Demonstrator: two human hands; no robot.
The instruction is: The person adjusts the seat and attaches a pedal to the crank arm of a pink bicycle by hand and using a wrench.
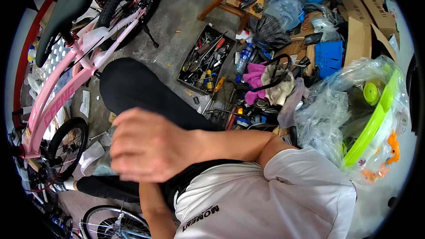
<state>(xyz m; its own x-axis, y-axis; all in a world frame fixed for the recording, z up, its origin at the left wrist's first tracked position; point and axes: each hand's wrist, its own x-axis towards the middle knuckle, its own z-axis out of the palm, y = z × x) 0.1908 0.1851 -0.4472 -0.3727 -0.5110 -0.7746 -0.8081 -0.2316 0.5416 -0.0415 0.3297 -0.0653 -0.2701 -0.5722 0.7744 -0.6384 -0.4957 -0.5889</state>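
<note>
Pink bike (61, 92) stands toward the floor's (182, 6) left edge beside the bent knee (127, 77), so a knee bump could tip it; right hand (148, 146) blurred, can't tell if gripping, left hand hidden, ditto.

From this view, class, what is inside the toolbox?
The toolbox holds a jumble of hand tools, including a red handle and, near its lower end, something yellow. Whatever lies beneath the top layer is covered and cannot be seen.
</note>
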